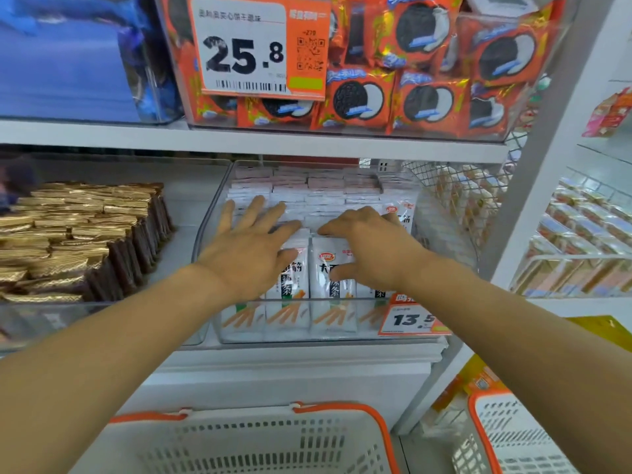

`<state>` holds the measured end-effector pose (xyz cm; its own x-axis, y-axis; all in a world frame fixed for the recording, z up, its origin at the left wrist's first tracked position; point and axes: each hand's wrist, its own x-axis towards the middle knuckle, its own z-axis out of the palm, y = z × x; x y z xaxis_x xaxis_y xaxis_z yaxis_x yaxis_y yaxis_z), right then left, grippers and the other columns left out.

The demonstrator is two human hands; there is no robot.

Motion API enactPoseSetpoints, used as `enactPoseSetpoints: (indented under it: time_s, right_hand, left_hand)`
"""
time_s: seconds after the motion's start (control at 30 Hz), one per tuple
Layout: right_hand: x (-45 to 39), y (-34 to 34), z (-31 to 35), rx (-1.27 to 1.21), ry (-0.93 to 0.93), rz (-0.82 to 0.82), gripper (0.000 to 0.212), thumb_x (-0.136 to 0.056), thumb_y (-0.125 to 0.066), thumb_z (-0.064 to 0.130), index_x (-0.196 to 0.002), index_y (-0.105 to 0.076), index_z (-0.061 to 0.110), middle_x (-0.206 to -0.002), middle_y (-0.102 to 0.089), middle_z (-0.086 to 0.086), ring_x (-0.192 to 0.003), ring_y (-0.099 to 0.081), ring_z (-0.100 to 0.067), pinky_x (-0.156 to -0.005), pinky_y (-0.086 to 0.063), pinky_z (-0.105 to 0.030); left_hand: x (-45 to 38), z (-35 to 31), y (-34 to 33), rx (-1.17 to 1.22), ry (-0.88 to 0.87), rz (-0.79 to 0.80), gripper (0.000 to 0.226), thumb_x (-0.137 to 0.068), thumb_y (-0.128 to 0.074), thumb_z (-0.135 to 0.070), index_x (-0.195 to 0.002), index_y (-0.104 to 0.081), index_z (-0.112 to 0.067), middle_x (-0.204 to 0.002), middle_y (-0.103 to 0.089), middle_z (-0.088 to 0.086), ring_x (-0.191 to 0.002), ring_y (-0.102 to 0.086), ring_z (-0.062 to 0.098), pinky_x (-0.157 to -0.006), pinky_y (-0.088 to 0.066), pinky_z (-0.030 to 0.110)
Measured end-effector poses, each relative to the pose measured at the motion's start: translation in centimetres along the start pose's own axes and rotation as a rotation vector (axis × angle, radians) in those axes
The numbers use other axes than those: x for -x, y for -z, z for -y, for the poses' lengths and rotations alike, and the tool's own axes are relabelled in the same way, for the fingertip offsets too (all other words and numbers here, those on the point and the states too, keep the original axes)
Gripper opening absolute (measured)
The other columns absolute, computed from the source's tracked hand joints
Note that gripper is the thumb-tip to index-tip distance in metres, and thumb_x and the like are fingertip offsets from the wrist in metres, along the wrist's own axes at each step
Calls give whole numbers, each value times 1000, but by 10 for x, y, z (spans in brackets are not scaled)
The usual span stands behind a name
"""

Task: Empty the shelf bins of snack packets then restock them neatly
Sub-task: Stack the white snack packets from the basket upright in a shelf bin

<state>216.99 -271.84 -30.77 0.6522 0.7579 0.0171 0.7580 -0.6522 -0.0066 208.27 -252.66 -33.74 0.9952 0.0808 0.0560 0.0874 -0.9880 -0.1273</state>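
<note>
- Clear shelf bin (444, 234): middle shelf, centre of the scene; transparent walls, a price tag (412, 318) clipped to its near right corner.
- White snack packets (323, 200): fill the bin in tight upright rows from the near wall to the far end; the near row shows its printed faces through the front wall.
- Left hand (254, 244): lies flat on the packet tops at the left of the bin, fingers (256, 206) spread and straight, gripping nothing.
- Right hand (369, 248): rests on the packets at the centre-right, fingers bent down over the top edges and thumb near a packet face; whether it actually pinches a packet cannot be told.
- Handling, judged: small sealed foil sachets, light, soft and slippery; they are likely to slide and fan out if lifted loosely. A block of several pressed between both palms, or a pinch on the stiffer sealed top edges, looks the surest hold.
- White basket with orange rim (342, 407): below, near the person; a second basket (475, 405) sits to the right.
- Gold wafer packets (78, 227): neighbouring bin to the left.
- Orange cookie packets (424, 100): bin on the shelf above, behind a large price tag (239, 53).
- Progress, judged: bin full, so either emptying has not begun or restocking is being finished.
</note>
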Motion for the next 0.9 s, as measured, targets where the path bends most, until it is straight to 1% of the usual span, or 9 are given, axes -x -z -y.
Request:
enactPoseSetpoints:
  time_s: [0.13,0.27,0.37,0.43,0.5,0.57,0.67,0.8,0.9]
  right_hand:
    - [-1,0,3,-10,-27,75,76,-90,-69,50,-154,-33,36,-154,-39,0,-140,-36,-26,-116,-28,-53]
    - [16,27,1,-153,-107,69,90,-84,-67,64,-158,-22,36,-163,-28,-2,-149,-25,-27,-119,-22,-59]
    - [35,47,-10,-93,-275,136,82,-91,-66,52,-158,-24,31,-162,-31,-6,-148,-29,-28,-116,-35,-46]
    - [43,55,-14,-22,-380,170,80,-87,-74,46,-154,-36,24,-154,-43,-5,-139,-43,-28,-107,-42,-39]
    - [45,54,-15,-82,-419,82,67,-83,-80,41,-138,-53,17,-132,-59,-8,-118,-57,-27,-90,-48,-33]
    - [43,43,-12,-221,-412,-61,39,-83,-82,31,-111,-62,14,-104,-67,-8,-92,-60,-24,-74,-44,-27]
    - [44,23,-6,-323,-427,-185,20,-86,-77,18,-94,-59,15,-92,-66,-6,-82,-61,-24,-73,-49,-30]
    - [53,14,2,-367,-498,-314,35,-92,-68,17,-126,-60,11,-131,-51,-14,-81,-58,-30,-82,-53,-39]
    - [60,15,27,-261,-395,-471,35,-94,-65,18,-128,-60,12,-133,-49,-13,-97,-59,-36,-81,-51,-42]
  left_hand:
    - [-9,1,1,40,-9,127,58,-106,-10,-51,-158,10,-34,-167,15,-4,-150,27,26,-120,13,58]
    - [-5,5,9,209,-26,95,58,-105,-18,-54,-159,-7,-36,-168,4,-5,-152,20,20,-121,15,53]
    - [7,4,18,214,-45,23,59,-105,-24,-53,-159,-14,-32,-169,-1,-2,-154,15,19,-122,13,52]
    - [18,0,23,203,-64,-114,58,-104,-26,-52,-156,-28,-25,-166,-17,2,-155,0,22,-124,3,52]
    - [34,-3,28,210,-85,-268,58,-95,-34,-48,-142,-50,-18,-149,-44,6,-144,-30,27,-119,-18,46]
    - [49,-3,28,209,-97,-359,51,-91,-42,-41,-129,-62,-14,-127,-56,5,-123,-49,27,-104,-35,43]
    - [69,-2,26,195,-118,-242,48,-94,-44,-37,-133,-59,-13,-124,-57,5,-117,-54,28,-99,-43,42]
    - [87,10,21,264,-155,-286,48,-91,-46,-34,-131,-60,-13,-128,-57,4,-121,-52,25,-102,-40,39]
    - [105,26,22,298,-132,-410,45,-89,-39,-36,-116,-66,-13,-119,-60,2,-114,-53,23,-95,-38,37]
